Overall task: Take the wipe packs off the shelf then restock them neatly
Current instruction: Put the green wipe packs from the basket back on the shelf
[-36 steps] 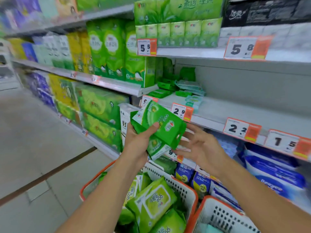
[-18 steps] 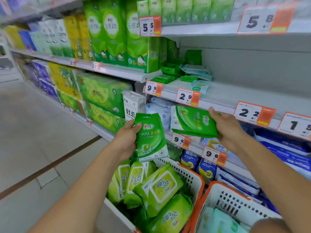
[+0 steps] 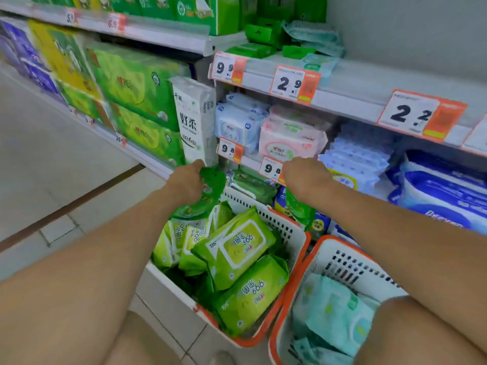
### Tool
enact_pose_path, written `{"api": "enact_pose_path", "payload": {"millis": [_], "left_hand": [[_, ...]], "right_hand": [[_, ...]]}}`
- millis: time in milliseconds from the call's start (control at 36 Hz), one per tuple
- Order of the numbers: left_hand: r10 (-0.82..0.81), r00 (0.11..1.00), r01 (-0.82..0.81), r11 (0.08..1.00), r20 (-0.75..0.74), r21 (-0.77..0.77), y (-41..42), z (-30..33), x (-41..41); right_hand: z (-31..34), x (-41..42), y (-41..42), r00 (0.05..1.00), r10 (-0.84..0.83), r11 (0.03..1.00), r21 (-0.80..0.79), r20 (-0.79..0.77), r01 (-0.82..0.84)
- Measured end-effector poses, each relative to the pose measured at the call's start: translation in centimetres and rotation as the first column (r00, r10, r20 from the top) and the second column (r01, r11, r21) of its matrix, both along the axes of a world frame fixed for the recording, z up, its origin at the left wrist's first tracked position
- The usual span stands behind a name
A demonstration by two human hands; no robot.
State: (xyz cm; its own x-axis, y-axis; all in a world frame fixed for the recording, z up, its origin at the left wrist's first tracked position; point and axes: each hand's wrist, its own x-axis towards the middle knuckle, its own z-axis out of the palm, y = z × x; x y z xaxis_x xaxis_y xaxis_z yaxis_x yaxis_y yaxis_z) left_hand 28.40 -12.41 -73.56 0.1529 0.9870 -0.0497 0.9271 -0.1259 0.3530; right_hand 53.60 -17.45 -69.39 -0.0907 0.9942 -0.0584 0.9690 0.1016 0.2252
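My left hand (image 3: 185,181) grips a green wipe pack (image 3: 210,192) over the far end of a white and orange basket (image 3: 295,230) filled with several green wipe packs (image 3: 238,247). My right hand (image 3: 305,177) holds a second green wipe pack (image 3: 299,208) that hangs down beside the basket's far right rim. A second basket (image 3: 340,259) at the right holds pale teal wipe packs (image 3: 332,312). The wipe shelf (image 3: 369,80) above has a few small green and teal packs (image 3: 308,48) at its left end.
Price tags (image 3: 290,84) line the shelf edges. Blue and pink wipe packs (image 3: 290,138) fill the shelf below. A tall white tissue pack (image 3: 195,119) stands to the left, with large green tissue bundles (image 3: 137,88) beyond it. Tiled floor (image 3: 52,167) lies to the left.
Both hands have dropped from shelf height down to the green-pack basket, each still holding its green pack. The view has tilted downward.
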Motion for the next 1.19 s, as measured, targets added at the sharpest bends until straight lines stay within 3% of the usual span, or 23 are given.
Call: {"api": "enact_pose_path", "payload": {"millis": [83,139,194,250,361,444,528,639,750,806,889,945,1028,1195], "left_hand": [[0.031,0.998,-0.031,0.999,0.051,0.005,1.4,-0.6,0.7],[-0.073,0.997,0.075,0.978,0.020,-0.194,1.6,-1.0,1.6],[-0.220,0.975,0.189,0.891,-0.027,-0.413,1.7,-1.8,2.5],[-0.270,0.963,0.233,0.836,-0.003,-0.497,2.4,-1.9,3.3],[-0.169,0.975,0.207,0.928,0.146,-0.310,3.8,0.3,4.4],[-0.213,0.975,0.221,0.965,0.068,-0.140,3.5,1.1,4.3],[-0.222,0.971,0.229,0.970,0.088,-0.075,2.8,1.3,3.8],[-0.213,0.950,0.210,0.977,0.228,0.038,2.3,4.2,4.4],[-0.208,0.835,0.031,0.942,0.510,0.333,2.8,12.6,7.2],[-0.289,0.823,0.068,0.904,0.488,0.422,4.3,17.0,8.8],[-0.333,0.914,0.207,0.874,0.233,0.440,7.8,21.7,10.6],[-0.301,0.954,0.280,0.887,-0.001,0.368,10.5,22.8,11.7],[-0.247,0.943,0.292,0.936,-0.223,0.197,14.9,21.7,12.9],[-0.035,0.972,0.060,0.993,-0.233,0.103,23.4,19.1,13.5]], "right_hand": [[-2.4,0.2,1.3,0.997,-0.013,0.998,-0.066,-0.078,0.008],[-4.3,0.1,1.9,0.979,-0.029,0.969,-0.246,-0.203,-0.022],[-6.0,0.1,2.1,0.974,-0.067,0.875,-0.482,-0.216,-0.047],[-6.4,0.5,2.4,0.966,-0.097,0.856,-0.516,-0.242,-0.044],[-5.0,2.3,3.8,0.825,-0.161,0.964,-0.265,-0.541,0.015],[-4.2,3.4,3.9,0.775,-0.178,0.981,-0.168,-0.607,0.095],[-2.9,3.3,3.2,0.715,-0.145,0.989,-0.128,-0.684,0.077],[1.7,2.1,1.9,0.599,0.044,0.992,0.107,-0.799,0.070],[9.2,1.3,1.3,0.423,0.311,0.876,0.429,-0.851,0.219],[12.8,1.9,2.9,0.448,0.370,0.810,0.519,-0.814,0.274],[16.6,4.0,8.0,0.594,0.228,0.828,0.475,-0.772,0.299],[17.5,5.6,11.8,0.707,0.071,0.869,0.391,-0.704,0.302],[17.8,7.5,16.7,0.707,-0.036,0.897,0.289,-0.706,0.334],[19.4,10.0,26.9,0.793,-0.120,0.900,0.271,-0.597,0.340]]}}
